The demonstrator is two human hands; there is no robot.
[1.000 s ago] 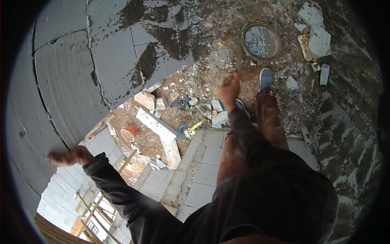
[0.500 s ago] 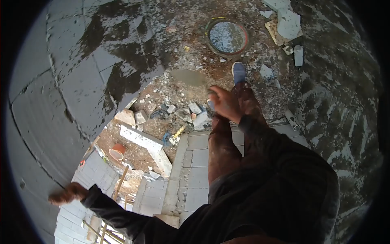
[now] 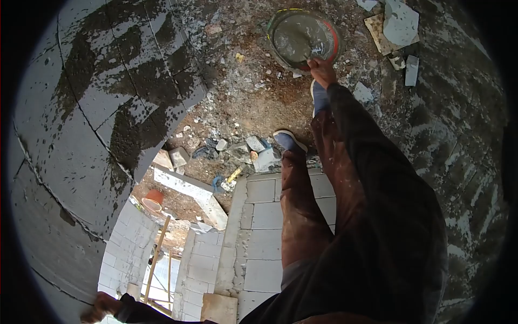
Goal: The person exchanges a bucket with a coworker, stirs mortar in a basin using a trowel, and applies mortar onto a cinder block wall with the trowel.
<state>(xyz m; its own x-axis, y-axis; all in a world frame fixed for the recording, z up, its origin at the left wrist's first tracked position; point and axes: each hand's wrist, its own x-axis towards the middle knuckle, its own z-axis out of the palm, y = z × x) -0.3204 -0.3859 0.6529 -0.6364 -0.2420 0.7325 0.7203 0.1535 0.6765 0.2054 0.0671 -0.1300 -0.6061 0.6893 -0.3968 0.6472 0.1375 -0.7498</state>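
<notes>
My right hand [image 3: 322, 72] is closed at the near rim of a round bucket [image 3: 335, 49] of wet grey mortar [image 3: 291, 40]. A thin-handled tool [image 3: 308, 54] extends from my fingers into the mortar, which hides its head, so I cannot tell its kind. Low at the left edge, my left hand [image 3: 100, 306] is beside the grey block wall [image 3: 81, 264]. Its fingers are dark and blurred, and whether they touch the wall is unclear. Dark wet splashes [image 3: 127, 135] mark the upper part of that wall.
Broken blocks [image 3: 264, 159] and rubble lie by my feet. Pale angled pieces [image 3: 186, 183] and an orange bucket [image 3: 152, 200] are farther left. A low block wall [image 3: 264, 216] runs beneath my legs. Board scraps [image 3: 377, 35] lie near the rough, mortar-streaked wall [image 3: 453, 135] at right.
My right hand has moved up from above my knees to the bucket. A blurred grey oval beyond it is gone from view. My left hand has shifted lower, and my legs are farther apart.
</notes>
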